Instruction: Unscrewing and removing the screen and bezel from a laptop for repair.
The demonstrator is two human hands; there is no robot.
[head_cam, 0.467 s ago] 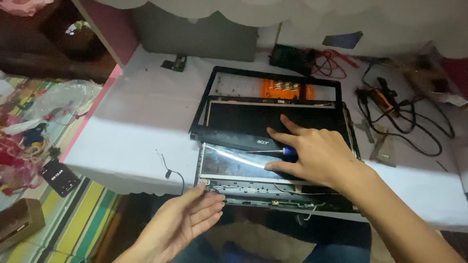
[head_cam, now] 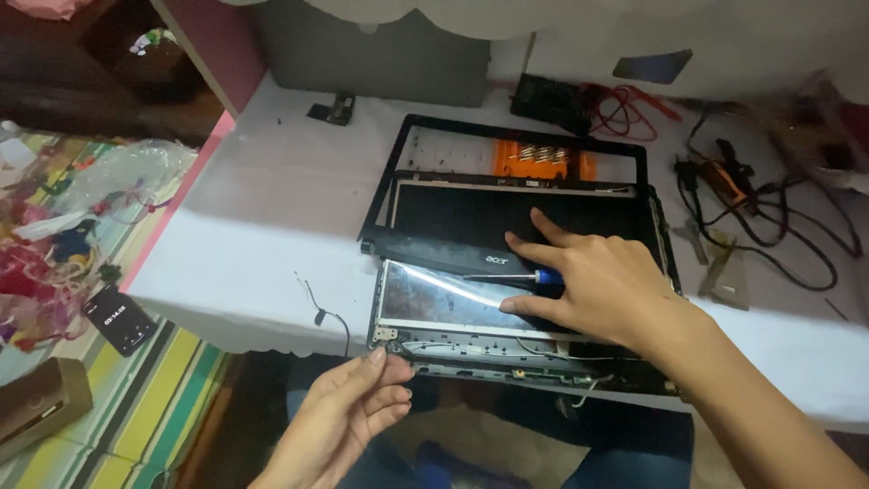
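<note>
A dismantled laptop screen assembly lies on the white table: a black bezel frame and a shiny display panel in a back cover. My right hand rests on the panel and holds a blue-handled screwdriver lying flat, its tip pointing left. At the near left corner of the cover my left hand touches a small metal hinge bracket with its fingertips.
An orange part shows through the bezel. Black and red cables and tools lie at the right. A thin black wire trails off the front edge. A phone lies on the striped floor mat at left.
My left hand has risen to the near left corner of the cover and its fingertips now meet the hinge bracket. The right hand stays in place.
</note>
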